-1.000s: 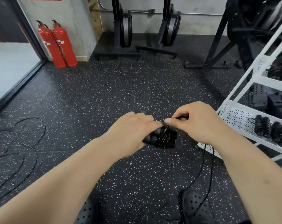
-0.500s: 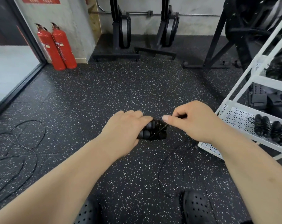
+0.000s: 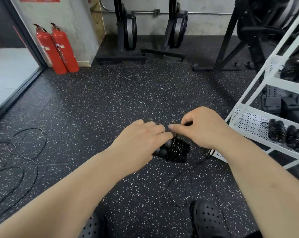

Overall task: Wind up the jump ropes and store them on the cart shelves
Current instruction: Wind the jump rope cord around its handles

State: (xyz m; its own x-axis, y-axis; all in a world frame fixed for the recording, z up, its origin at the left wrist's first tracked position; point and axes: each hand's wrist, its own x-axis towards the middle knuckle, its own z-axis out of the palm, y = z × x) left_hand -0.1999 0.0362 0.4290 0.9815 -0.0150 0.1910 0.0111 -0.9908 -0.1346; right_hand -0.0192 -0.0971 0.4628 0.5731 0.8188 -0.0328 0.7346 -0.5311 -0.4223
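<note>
ROPE: jump rope (image 3: 174, 148) is judged light, its cord limp and springy; best taken by the paired handles (image 3: 183, 158) | LEFT: handles are clasped by the left-hand grip (image 3: 142, 140), centre, above the floor (image 3: 128, 100) | RIGHT: cord is pinched by the right-hand grip (image 3: 203, 129), just far-right of the bundle | TAIL: slack (image 3: 169, 191) is trailed down to the floor

Speckled black rubber floor (image 3: 111, 100), grey concrete wall (image 3: 76, 23), two red extinguishers (image 3: 63, 48)
</note>
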